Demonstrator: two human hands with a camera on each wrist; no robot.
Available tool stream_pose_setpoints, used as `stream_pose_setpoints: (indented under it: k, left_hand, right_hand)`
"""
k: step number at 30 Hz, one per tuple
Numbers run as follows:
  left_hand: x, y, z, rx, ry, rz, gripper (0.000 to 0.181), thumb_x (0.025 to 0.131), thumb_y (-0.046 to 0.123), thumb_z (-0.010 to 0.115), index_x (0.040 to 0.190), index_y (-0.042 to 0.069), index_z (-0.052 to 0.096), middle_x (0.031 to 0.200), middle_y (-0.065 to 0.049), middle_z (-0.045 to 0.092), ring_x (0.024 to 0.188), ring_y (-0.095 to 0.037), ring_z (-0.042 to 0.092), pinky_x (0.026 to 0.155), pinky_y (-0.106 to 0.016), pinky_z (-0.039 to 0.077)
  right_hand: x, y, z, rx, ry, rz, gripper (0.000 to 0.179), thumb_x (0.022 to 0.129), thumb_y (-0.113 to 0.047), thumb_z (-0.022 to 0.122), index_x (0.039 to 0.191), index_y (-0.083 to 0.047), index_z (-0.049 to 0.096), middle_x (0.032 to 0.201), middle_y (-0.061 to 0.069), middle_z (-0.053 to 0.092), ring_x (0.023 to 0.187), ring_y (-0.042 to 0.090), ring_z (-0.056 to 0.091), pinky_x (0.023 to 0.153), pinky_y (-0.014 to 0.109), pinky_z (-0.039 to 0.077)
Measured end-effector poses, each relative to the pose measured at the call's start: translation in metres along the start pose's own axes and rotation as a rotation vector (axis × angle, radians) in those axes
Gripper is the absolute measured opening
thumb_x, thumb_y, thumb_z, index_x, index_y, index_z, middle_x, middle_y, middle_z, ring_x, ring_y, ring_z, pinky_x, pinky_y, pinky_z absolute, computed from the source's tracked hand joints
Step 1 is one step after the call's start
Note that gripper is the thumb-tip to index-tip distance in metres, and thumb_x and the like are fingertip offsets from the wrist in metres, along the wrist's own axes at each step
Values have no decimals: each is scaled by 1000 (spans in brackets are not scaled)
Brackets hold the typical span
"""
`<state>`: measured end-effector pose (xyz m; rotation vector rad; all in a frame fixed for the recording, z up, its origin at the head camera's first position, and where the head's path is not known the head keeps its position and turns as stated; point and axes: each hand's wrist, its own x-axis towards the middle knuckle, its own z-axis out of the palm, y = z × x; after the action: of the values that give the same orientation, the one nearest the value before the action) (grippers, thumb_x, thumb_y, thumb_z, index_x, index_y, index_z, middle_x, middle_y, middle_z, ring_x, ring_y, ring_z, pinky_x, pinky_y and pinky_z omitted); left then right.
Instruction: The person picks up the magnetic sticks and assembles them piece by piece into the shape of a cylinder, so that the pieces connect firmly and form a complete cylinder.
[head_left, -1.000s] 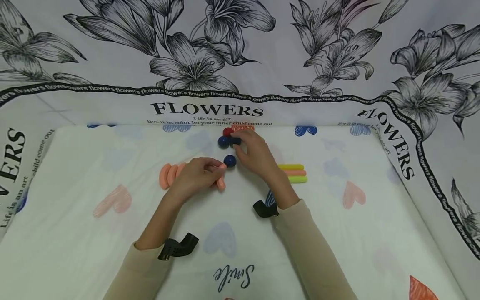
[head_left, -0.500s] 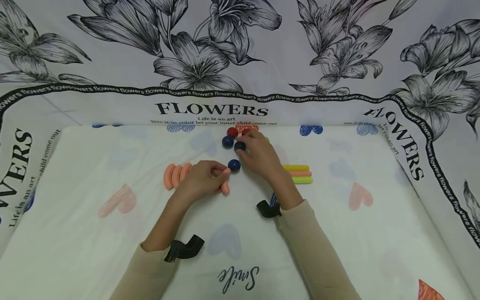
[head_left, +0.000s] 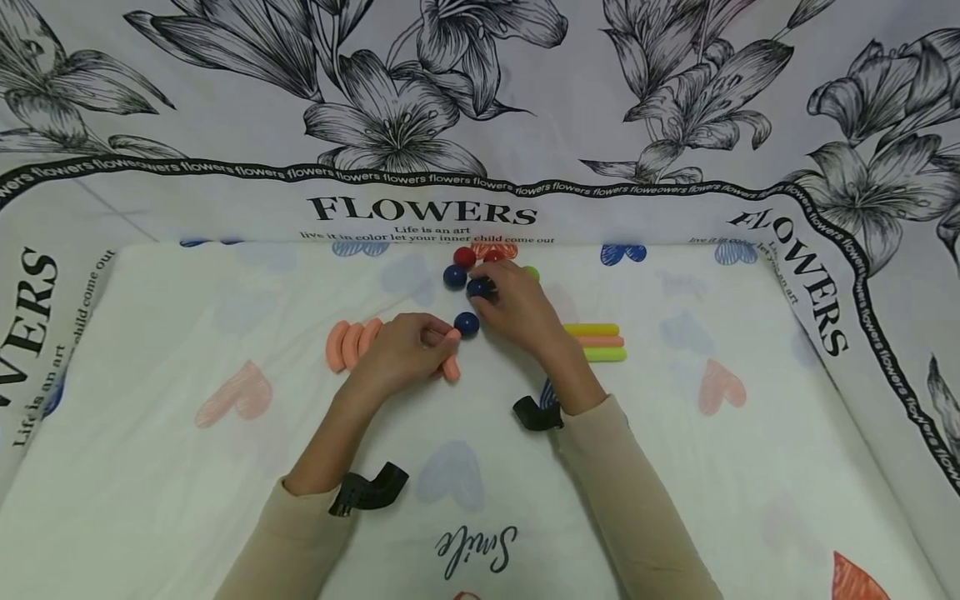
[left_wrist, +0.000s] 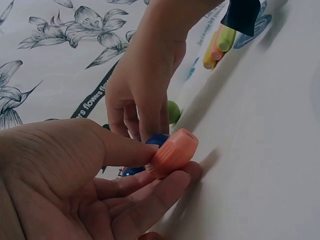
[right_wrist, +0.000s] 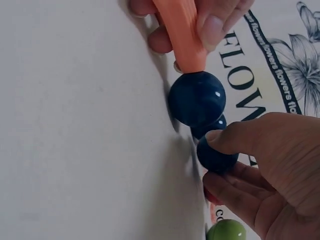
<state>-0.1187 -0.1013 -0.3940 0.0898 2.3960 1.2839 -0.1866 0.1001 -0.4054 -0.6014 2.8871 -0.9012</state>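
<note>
My left hand [head_left: 405,350] pinches a curved orange stick [left_wrist: 172,152] between thumb and fingers. At the stick's far end sits a dark blue ball [right_wrist: 196,99], which meets the stick's tip in the right wrist view. My right hand [head_left: 517,308] holds a second blue ball [right_wrist: 216,154] between thumb and fingertips, close behind the first. A third blue ball [head_left: 454,277] lies just left of it on the cloth. Two red balls, one at the left [head_left: 464,257] and one partly behind my right fingers [head_left: 492,257], lie farther back.
Several curved orange sticks [head_left: 349,345] lie in a row left of my left hand, partly covered by it. Right of my right wrist are straight yellow, orange and lime sticks [head_left: 600,342]. A green ball [head_left: 532,272] shows behind my right hand. Printed white cloth [head_left: 637,483] covers the table.
My right hand has drawn its blue ball slightly toward me, away from the other balls. A second red ball and the green ball have come into view. My left hand keeps its pinch.
</note>
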Motion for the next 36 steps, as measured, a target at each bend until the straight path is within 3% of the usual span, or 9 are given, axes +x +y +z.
stream_pose_setpoints:
  k: [4,9,16,20,24,36]
  left_hand:
    - [1,2,-3,-3,-5,-3,36,106,31,63,127,2,67,87,-4,81,81,-16,69,83,-29,48]
    - [3,3,-5,25,-7,-16,38,107,33,62,129,3,66,88,-3,81,84,-17,69,85,-29,48]
    - [3,3,-7,21,-16,-1,38,107,33,61,129,2,66,89,-4,81,85,-16,69,84,-29,49]
    - [0,1,-7,62,-17,-27,38,107,33,62,130,4,67,94,-4,81,83,-15,70,79,-28,50]
    - [-2,0,-7,83,-15,-30,37,107,32,62,130,3,67,95,-4,81,81,-14,70,76,-28,51]
    - [0,2,2,39,-11,-17,42,106,33,62,134,2,65,92,-3,81,81,-14,71,79,-28,50]
  right_hand:
    - [-2,-2,-5,103,42,-21,37,98,-12,75,134,-7,68,134,10,70,121,25,69,105,38,58]
    - [-16,-4,-12,261,40,-53,39,98,-10,75,135,-5,65,134,11,68,121,25,71,101,36,61]
    - [-57,-1,-7,340,53,-46,37,97,-12,78,132,-8,68,129,7,70,121,21,70,100,34,61]
    - [-80,0,3,402,0,-25,36,95,-11,79,129,-10,69,128,6,71,119,19,72,99,32,61]
    - [-93,0,11,402,-66,-25,35,95,-11,80,128,-12,69,126,5,72,115,18,74,98,30,61]
    - [-104,-3,11,383,-137,-94,36,94,-11,80,128,-11,68,123,4,71,112,17,73,96,30,62]
